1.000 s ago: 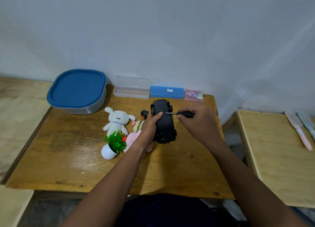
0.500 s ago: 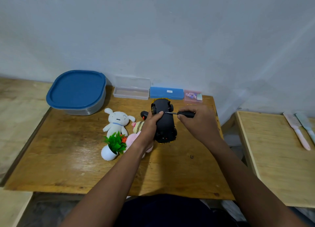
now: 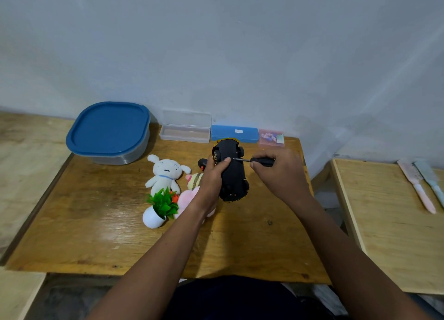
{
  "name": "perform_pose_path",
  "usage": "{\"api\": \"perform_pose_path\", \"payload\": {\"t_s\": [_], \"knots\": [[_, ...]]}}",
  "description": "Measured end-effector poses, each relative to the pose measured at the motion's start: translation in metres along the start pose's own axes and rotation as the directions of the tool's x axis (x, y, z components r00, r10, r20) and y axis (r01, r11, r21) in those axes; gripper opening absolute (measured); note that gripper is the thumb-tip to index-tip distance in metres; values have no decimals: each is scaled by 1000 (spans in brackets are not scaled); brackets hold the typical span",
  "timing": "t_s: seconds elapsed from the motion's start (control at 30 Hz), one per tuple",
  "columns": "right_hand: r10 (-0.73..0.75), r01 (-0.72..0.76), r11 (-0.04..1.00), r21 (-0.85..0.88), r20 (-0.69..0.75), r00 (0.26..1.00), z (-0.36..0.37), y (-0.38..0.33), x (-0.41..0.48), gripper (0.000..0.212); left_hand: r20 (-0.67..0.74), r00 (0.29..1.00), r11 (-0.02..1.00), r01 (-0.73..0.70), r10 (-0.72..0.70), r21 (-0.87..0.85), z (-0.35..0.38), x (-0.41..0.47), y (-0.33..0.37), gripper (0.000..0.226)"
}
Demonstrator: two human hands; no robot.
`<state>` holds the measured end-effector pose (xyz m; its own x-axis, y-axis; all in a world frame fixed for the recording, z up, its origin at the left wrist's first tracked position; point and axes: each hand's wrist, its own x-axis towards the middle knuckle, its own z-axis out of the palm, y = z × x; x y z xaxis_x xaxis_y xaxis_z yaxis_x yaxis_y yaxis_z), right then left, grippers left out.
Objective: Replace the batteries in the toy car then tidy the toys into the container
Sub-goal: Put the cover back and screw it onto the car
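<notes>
Wooden table (image 3: 96, 235) | toy car (image 3: 234, 173), screwdriver (image 3: 262, 161) in hands (image 3: 211, 178) | plushes (image 3: 165, 173) (just left)

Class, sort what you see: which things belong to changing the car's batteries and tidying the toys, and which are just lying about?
Job: toy car, screwdriver, left hand gripping the car, right hand holding the screwdriver, container, white plush, pink plush, striped plush, toy plant.
Lying about: clear case, blue case, pink box, pink brush, blue brush.

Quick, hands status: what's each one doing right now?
Left hand: grips the toy car, which is turned underside up.
Right hand: holds a screwdriver, tip on the car's underside.
</notes>
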<state>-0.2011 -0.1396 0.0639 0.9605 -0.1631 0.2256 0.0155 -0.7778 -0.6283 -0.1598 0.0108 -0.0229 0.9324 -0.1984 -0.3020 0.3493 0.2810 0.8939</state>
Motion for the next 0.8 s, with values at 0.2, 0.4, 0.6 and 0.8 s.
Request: {"api": "perform_pose_path", "payload": {"t_s": [0.2,0.4,0.6,0.8], "knots": [[21,-21,1000,-18,4,1000,-2,-6,0,11,-14,998,997,-67,68,32,2,-3,2,30],[65,-57,994,-93,88,994,-2,-10,4,31,-13,995,994,-97,98,42,3,-4,5,28],[86,-75,994,-80,139,987,-6,-13,9,15,-25,996,996,-81,82,27,1,-3,6,30],[42,-37,998,-52,96,995,-3,-12,12,5,-28,996,995,-86,88,43,0,-1,5,34]]}}
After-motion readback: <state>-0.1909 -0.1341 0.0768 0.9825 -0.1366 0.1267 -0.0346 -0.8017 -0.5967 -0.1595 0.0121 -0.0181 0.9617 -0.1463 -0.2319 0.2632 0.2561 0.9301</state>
